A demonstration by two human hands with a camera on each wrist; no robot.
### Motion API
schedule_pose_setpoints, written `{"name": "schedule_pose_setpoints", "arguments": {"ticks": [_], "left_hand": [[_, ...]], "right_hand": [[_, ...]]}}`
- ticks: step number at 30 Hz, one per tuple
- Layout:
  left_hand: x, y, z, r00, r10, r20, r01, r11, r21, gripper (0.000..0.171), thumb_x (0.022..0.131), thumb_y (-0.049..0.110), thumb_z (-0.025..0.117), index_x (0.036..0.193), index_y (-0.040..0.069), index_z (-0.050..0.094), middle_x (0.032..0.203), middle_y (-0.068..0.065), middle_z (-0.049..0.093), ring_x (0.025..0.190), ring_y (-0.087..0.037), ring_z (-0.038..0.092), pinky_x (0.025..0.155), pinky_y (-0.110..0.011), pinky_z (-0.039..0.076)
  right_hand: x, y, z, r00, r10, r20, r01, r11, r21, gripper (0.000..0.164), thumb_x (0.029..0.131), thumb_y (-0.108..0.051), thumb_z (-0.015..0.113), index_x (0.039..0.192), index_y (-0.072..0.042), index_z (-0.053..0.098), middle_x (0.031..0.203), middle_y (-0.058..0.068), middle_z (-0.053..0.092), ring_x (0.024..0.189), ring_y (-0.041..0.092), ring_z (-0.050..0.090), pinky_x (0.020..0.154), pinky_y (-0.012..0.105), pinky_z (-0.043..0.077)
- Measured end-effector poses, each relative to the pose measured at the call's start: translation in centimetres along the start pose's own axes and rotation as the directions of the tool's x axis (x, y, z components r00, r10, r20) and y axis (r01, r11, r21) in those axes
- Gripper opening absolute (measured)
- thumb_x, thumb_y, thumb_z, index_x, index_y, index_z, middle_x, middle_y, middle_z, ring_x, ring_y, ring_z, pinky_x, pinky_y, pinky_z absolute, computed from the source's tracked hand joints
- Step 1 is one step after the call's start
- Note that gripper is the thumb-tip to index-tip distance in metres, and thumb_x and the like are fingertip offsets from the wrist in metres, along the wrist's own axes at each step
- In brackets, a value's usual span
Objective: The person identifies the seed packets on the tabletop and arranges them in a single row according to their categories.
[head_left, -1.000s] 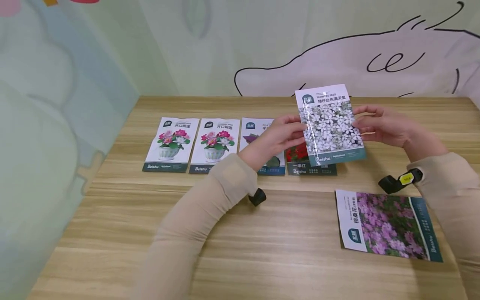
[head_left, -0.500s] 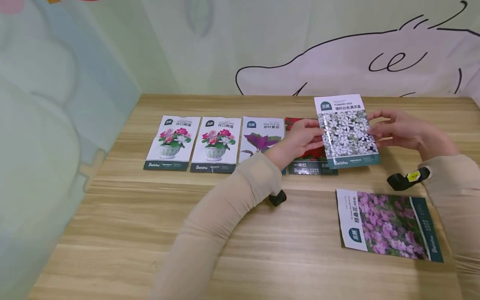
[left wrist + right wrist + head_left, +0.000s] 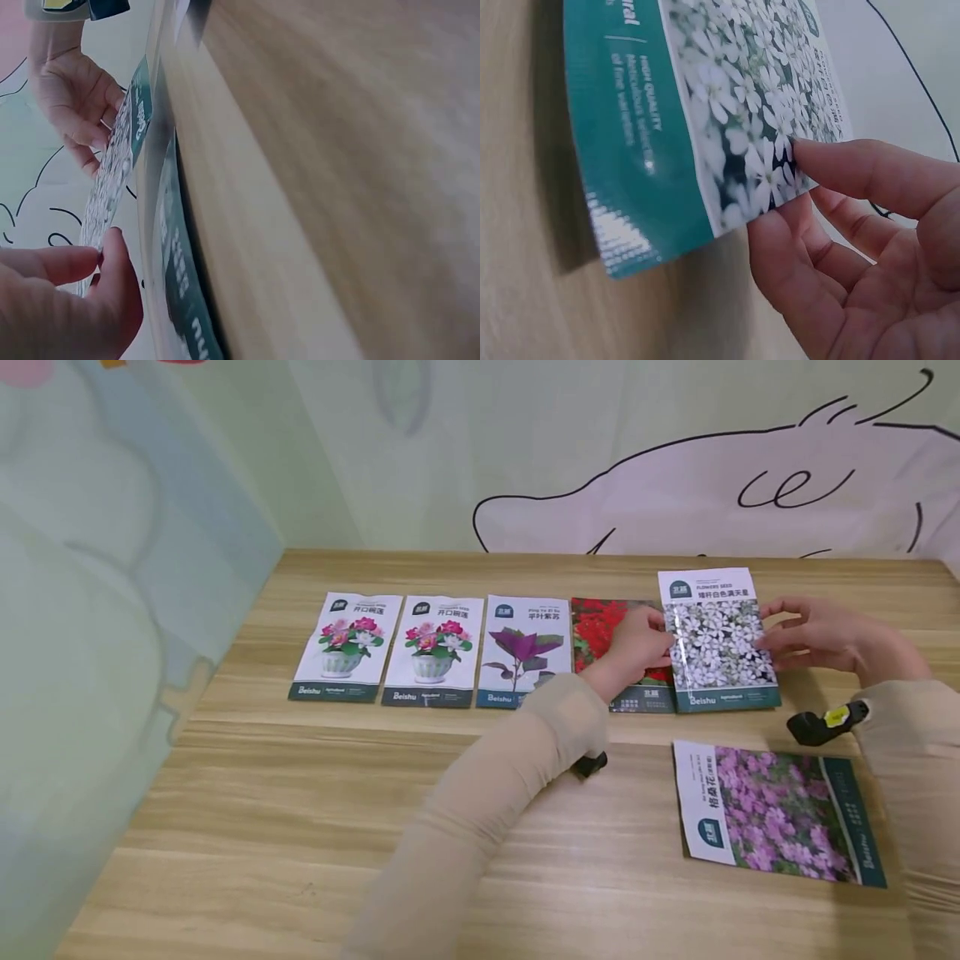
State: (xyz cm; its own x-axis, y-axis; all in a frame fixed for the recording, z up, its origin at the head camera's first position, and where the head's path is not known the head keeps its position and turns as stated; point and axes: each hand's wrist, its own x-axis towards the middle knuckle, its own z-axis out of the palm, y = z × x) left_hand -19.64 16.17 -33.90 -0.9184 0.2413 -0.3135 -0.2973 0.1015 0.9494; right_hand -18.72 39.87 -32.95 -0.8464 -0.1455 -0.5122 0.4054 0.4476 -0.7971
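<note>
A seed packet with white flowers [image 3: 722, 643] is held at its two side edges, just right of the red-flower seed packet [image 3: 600, 625]. My left hand [image 3: 636, 645] pinches its left edge between thumb and fingers and partly covers the red-flower packet. On the opposite edge my right hand [image 3: 828, 639] pinches it, thumb on the printed front and fingers behind, as the right wrist view shows. A gap between the white-flower packet [image 3: 112, 169] and the tabletop is visible in the left wrist view.
Leftward in the same row lie a purple-leaf seed packet [image 3: 522, 647] and two potted-lotus packets [image 3: 427, 652]. A pink-flower packet [image 3: 780, 814] lies sideways nearer the front right. The wooden table [image 3: 300, 827] meets a painted wall [image 3: 375, 468] at the back.
Both hands have carried the white-flower packet rightward and down toward the table. The purple-leaf packet and more of the red-flower packet have come into view. The other packets have stayed in place.
</note>
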Motion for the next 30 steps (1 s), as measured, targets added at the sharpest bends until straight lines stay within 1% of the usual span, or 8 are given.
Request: {"name": "schedule_pose_setpoints", "arguments": {"ticks": [5, 10, 16, 22, 26, 28, 29, 30], "left_hand": [[0.3, -0.2, 0.7, 0.998, 0.06, 0.015, -0.06, 0.996, 0.068, 0.02, 0.086, -0.008, 0.057, 0.105, -0.006, 0.056, 0.083, -0.007, 0.052, 0.064, -0.02, 0.059, 0.059, -0.026, 0.056], [0.3, -0.7, 0.8, 0.997, 0.057, 0.055, -0.064, 0.989, 0.13, 0.022, 0.087, -0.003, 0.058, 0.109, -0.005, 0.055, 0.094, -0.008, 0.055, 0.065, -0.022, 0.061, 0.058, -0.021, 0.054], [0.3, -0.5, 0.8, 0.997, 0.065, 0.05, -0.075, 0.965, 0.25, 0.026, 0.086, -0.002, 0.06, 0.112, -0.004, 0.057, 0.094, -0.006, 0.057, 0.051, -0.013, 0.053, 0.049, -0.014, 0.047], [0.4, -0.1, 0.7, 0.998, 0.045, 0.044, -0.057, 0.94, 0.338, 0.028, 0.085, -0.003, 0.059, 0.112, -0.004, 0.059, 0.097, -0.007, 0.06, 0.046, -0.009, 0.047, 0.046, -0.013, 0.044], [0.5, 0.2, 0.6, 0.998, 0.041, 0.04, -0.054, 0.916, 0.398, 0.02, 0.084, -0.002, 0.059, 0.104, -0.003, 0.063, 0.095, -0.006, 0.061, 0.045, -0.008, 0.048, 0.045, -0.013, 0.044], [0.5, 0.3, 0.4, 0.998, 0.044, 0.05, -0.061, 0.904, 0.422, 0.006, 0.085, -0.002, 0.058, 0.088, -0.002, 0.063, 0.082, -0.004, 0.059, 0.044, -0.008, 0.048, 0.044, -0.013, 0.044], [0.5, 0.3, 0.4, 0.997, 0.045, 0.056, -0.064, 0.9, 0.431, 0.006, 0.085, -0.002, 0.057, 0.079, -0.001, 0.06, 0.074, -0.003, 0.056, 0.043, -0.008, 0.047, 0.044, -0.012, 0.043], [0.4, 0.4, 0.3, 0.997, 0.043, 0.063, -0.066, 0.895, 0.441, 0.016, 0.086, -0.001, 0.057, 0.07, 0.001, 0.056, 0.065, -0.002, 0.052, 0.043, -0.008, 0.047, 0.043, -0.013, 0.042]], "right_hand": [[0.1, 0.9, -0.4, 1.0, 0.028, 0.006, -0.028, 0.999, 0.026, 0.024, 0.092, -0.006, 0.056, 0.103, -0.024, 0.044, 0.087, -0.001, 0.057, 0.079, 0.013, 0.06, 0.073, 0.03, 0.055], [0.3, 1.2, -0.1, 0.998, 0.064, 0.005, -0.063, 0.998, -0.011, 0.025, 0.091, -0.007, 0.058, 0.108, -0.015, 0.041, 0.089, 0.0, 0.056, 0.079, 0.014, 0.059, 0.073, 0.032, 0.056], [0.4, 1.2, 0.3, 0.997, 0.08, -0.006, -0.08, 0.996, -0.048, 0.029, 0.091, -0.005, 0.059, 0.111, -0.006, 0.038, 0.087, 0.0, 0.057, 0.076, 0.014, 0.06, 0.071, 0.032, 0.056], [0.4, 1.0, 0.3, 0.996, 0.089, -0.021, -0.09, 0.994, -0.059, 0.033, 0.089, -0.006, 0.062, 0.111, -0.004, 0.038, 0.086, 0.0, 0.057, 0.075, 0.016, 0.059, 0.071, 0.032, 0.056], [0.5, 0.9, 0.2, 0.995, 0.092, -0.032, -0.094, 0.994, -0.063, 0.035, 0.088, -0.007, 0.064, 0.111, -0.004, 0.038, 0.085, 0.001, 0.057, 0.073, 0.016, 0.059, 0.07, 0.032, 0.056], [0.5, 0.9, 0.3, 0.995, 0.092, -0.035, -0.095, 0.993, -0.066, 0.036, 0.088, -0.007, 0.064, 0.112, -0.003, 0.038, 0.084, 0.001, 0.057, 0.073, 0.016, 0.06, 0.069, 0.031, 0.056], [0.5, 0.9, 0.2, 0.995, 0.09, -0.032, -0.092, 0.993, -0.073, 0.037, 0.088, -0.007, 0.065, 0.113, -0.002, 0.037, 0.084, 0.001, 0.057, 0.073, 0.016, 0.059, 0.069, 0.031, 0.056], [0.5, 0.8, 0.3, 0.995, 0.09, -0.032, -0.092, 0.993, -0.079, 0.038, 0.088, -0.007, 0.064, 0.113, -0.001, 0.037, 0.084, 0.001, 0.057, 0.073, 0.016, 0.059, 0.069, 0.031, 0.056]]}}
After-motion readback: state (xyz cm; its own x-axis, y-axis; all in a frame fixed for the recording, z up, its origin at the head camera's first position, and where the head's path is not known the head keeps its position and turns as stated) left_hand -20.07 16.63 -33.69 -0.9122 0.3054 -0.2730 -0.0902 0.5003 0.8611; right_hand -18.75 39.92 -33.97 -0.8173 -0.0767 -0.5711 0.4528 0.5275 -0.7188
